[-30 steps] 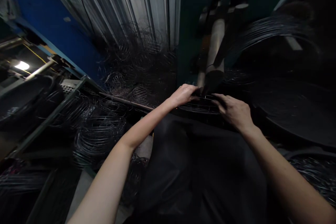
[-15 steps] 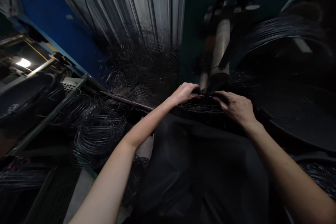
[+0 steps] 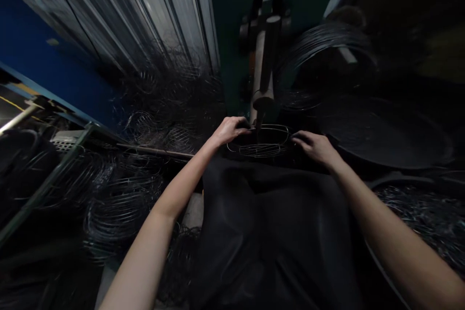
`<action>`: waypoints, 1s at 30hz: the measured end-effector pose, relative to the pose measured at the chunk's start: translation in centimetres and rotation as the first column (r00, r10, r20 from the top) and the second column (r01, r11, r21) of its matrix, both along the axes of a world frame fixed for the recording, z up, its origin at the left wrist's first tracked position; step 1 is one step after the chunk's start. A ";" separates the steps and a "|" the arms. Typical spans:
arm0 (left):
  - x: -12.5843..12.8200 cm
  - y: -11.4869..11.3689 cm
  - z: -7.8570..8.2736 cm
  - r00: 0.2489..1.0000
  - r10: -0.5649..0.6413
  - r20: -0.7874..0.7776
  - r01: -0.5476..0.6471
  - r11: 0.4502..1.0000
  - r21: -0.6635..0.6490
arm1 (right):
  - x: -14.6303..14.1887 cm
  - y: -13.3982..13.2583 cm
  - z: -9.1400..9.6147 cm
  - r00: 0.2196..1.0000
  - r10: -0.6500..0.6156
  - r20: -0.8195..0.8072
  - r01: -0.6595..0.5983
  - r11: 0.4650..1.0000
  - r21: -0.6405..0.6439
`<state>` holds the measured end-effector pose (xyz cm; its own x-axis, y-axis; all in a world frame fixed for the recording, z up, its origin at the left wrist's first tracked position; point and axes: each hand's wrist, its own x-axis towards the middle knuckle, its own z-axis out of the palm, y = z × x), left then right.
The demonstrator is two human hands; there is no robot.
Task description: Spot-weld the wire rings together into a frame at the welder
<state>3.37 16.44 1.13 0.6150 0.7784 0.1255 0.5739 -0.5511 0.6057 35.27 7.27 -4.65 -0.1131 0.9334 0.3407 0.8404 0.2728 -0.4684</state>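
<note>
A round wire frame [image 3: 260, 149], made of thin rods with a ring above and parallel bars below, is between my hands, under the end of a metal cylinder arm [image 3: 262, 70] on a machine. My left hand [image 3: 232, 129] is closed on the ring at its left side. My right hand [image 3: 314, 146] is at the frame's right edge, thumb and fingers drawn together. Whether those fingertips touch the wire is too dark to tell. Below the hands a black apron [image 3: 269, 223] covers my lap.
Wire frames [image 3: 118, 213] are stacked at the left by a green metal rack [image 3: 47, 181]. More tangled frames [image 3: 178, 138] lie by the corrugated wall [image 3: 163, 14]. A wire coil [image 3: 327, 41] hangs at the right, above a dark round tub [image 3: 392, 131]. Small metal pieces [image 3: 425, 213] fill a container, lower right.
The view has swung right, shifting the scene left. My hands have moved apart, my right hand away from the machine's tip, and more of the frame's ring shows between them.
</note>
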 end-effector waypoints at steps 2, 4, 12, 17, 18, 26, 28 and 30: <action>-0.9 -0.7 0.4 0.998 0.056 -0.023 -0.056 0.998 -0.001 | -1.0 -0.2 0.0 0.999 0.041 0.006 -0.041 0.999 -0.025; -1.6 -2.1 1.1 0.992 0.120 -0.047 -0.118 0.992 0.039 | -2.7 -0.6 0.8 0.997 0.043 0.070 -0.044 0.999 0.007; 2.3 -4.1 3.0 0.981 0.036 -0.191 -0.007 0.989 0.149 | -7.0 -1.6 3.0 0.965 -0.094 0.245 0.075 0.994 0.083; 2.8 -2.8 1.9 0.985 0.032 -0.167 -0.015 0.995 0.103 | -7.3 -0.4 3.2 0.967 -0.052 0.251 0.037 0.997 0.063; 2.6 -2.8 1.9 0.988 0.035 -0.150 -0.021 0.995 0.099 | -7.2 -0.2 3.3 0.968 -0.033 0.250 0.018 0.998 0.061; 2.1 -2.7 1.9 0.998 0.039 -0.050 -0.036 0.998 0.059 | -6.7 1.3 3.6 0.964 0.001 0.267 -0.017 0.998 0.057; 2.0 -2.4 1.7 0.999 0.037 -0.035 -0.035 0.997 0.062 | -6.7 1.4 3.6 0.962 -0.001 0.272 -0.011 0.999 0.043; 1.9 -2.2 1.3 0.999 0.028 -0.020 -0.027 0.998 0.064 | -6.7 1.5 3.5 0.961 -0.001 0.278 -0.007 1.000 0.029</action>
<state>5.31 14.27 2.43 0.5964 0.7859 0.1631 0.6014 -0.5721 0.5577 28.58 8.80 -1.19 -0.2100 0.9229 0.3227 0.9353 0.2858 -0.2086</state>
